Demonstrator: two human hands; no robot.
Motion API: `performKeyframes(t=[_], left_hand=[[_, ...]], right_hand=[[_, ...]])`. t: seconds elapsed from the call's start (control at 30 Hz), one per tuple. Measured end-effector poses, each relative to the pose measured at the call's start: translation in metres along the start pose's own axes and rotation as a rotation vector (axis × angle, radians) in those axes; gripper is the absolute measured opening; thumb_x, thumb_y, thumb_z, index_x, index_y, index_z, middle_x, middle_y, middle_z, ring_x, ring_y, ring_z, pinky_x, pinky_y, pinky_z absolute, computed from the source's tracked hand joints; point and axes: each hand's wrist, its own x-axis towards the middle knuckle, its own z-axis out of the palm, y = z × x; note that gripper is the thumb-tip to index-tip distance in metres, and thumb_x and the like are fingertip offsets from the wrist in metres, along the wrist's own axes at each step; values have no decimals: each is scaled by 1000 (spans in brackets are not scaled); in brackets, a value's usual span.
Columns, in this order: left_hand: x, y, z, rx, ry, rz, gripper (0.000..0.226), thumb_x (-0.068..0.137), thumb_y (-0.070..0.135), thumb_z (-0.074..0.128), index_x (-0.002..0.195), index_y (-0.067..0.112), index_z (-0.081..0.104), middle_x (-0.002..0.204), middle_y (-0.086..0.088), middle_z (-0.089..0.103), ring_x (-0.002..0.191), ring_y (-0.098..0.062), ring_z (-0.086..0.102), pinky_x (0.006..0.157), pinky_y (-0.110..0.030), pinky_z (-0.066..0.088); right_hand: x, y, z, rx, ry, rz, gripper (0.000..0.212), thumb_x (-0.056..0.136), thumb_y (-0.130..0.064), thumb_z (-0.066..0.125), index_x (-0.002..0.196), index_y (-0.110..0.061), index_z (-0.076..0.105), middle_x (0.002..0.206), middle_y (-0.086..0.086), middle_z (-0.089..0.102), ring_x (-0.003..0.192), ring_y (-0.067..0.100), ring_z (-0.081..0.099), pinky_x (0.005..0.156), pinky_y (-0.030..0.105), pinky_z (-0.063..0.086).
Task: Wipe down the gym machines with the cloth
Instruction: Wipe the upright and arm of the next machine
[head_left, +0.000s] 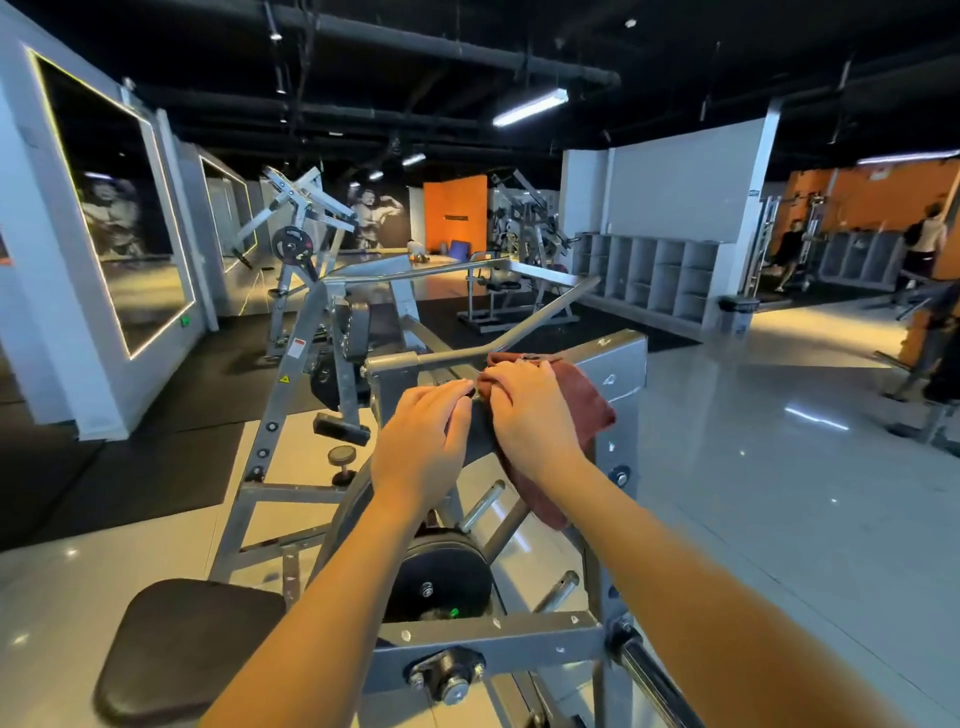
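Well below and to the left of my left hand (423, 441), the black seat pad (187, 644) is sitting untouched by either hand. I am resting that left hand palm-down on the dark curved pad (477, 428) of the grey machine (623, 374). Its fingers are nearly straight and only lightly bent over the edge, bracing rather than gripping, and it is holding nothing. Its fingertips are almost meeting the cloth (587, 410).

Just below and between my wrists, a black weight plate (441, 577) is hanging on its peg. Just beyond my fingertips, a bare steel handle bar (524, 327) is running up and away to the right.

My right hand (530, 415) is lying on top of the reddish-brown cloth, with spread, slightly bent fingers pressing it down onto the pad. As far as I can tell I am pressing, not pinching. The cloth is sitting under that palm, bunching at my fingertips and trailing down past the wrist on the right side.

I am judging this to be mid-wipe on the upper pad, with the rest of this machine yet to be done. The next move is calling for steady downward pressure while I slide the cloth along the pad. The left hand needs to stay planted or get clear of the cloth's path. After that I am expecting to carry the cloth forward to the handle bar.
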Motion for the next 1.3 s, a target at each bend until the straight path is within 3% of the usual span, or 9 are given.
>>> performKeyframes(t=[0.17,0.33,0.53,0.63,0.77,0.93,1.03,1.17,1.3], left_hand=[[-2,-8,-5,-23,-24,50,44,106,41,31,136,30,61,136,15,62,130,-8,46,100,-27,39],[-5,-13,-1,-28,-27,95,37,107,32,43,139,24,60,140,10,60,132,-8,46,105,-25,38],[-7,-20,-3,-53,-39,132,43,106,37,37,139,22,60,141,7,60,134,-11,47,110,-24,34],[-9,-23,-6,-69,-52,186,42,106,34,39,141,20,59,143,6,59,135,-10,45,112,-24,33],[-10,-24,-8,-91,-32,188,40,106,32,43,139,20,60,142,6,60,135,-8,47,111,-21,33],[-11,-24,-9,-115,-28,197,43,106,36,39,139,21,60,140,5,61,133,-10,49,109,-18,30],[-10,-29,-8,-115,-26,229,39,107,34,42,140,23,60,142,8,60,134,-6,46,109,-14,26],[-11,-32,-3,-120,10,261,37,104,31,50,137,19,63,140,5,62,132,-8,50,107,-7,23],[-11,-40,4,-112,42,326,35,101,27,59,134,16,65,138,1,64,130,-15,56,110,-21,34]], right_hand=[[-7,22,-10,-32,-138,-127,35,106,-28,43,136,-27,60,143,-7,57,137,15,41,121,36,27],[0,24,-16,41,18,204,38,109,-19,38,140,-16,59,149,1,53,144,21,39,125,40,23],[-36,-14,18,88,-23,8,38,104,-25,50,141,-19,58,149,-2,52,142,15,41,124,37,27],[-26,5,3,6,-35,44,37,106,-23,47,142,-21,57,150,-3,51,144,16,36,124,36,25],[-12,-5,0,90,102,284,36,108,-20,41,138,-16,60,146,0,54,137,19,46,120,40,34],[-37,-33,19,161,55,160,33,104,-24,50,134,-17,63,138,0,61,130,16,54,118,33,36],[-35,-20,11,117,139,197,31,104,-17,51,130,-18,66,138,-6,57,125,1,44,112,6,23],[-39,-9,12,271,379,458,24,105,-13,49,121,-17,67,118,-7,60,94,-3,50,107,30,46],[-61,-22,40,292,288,368,18,101,-14,58,114,-22,67,113,-12,63,97,-3,55,98,18,45]])
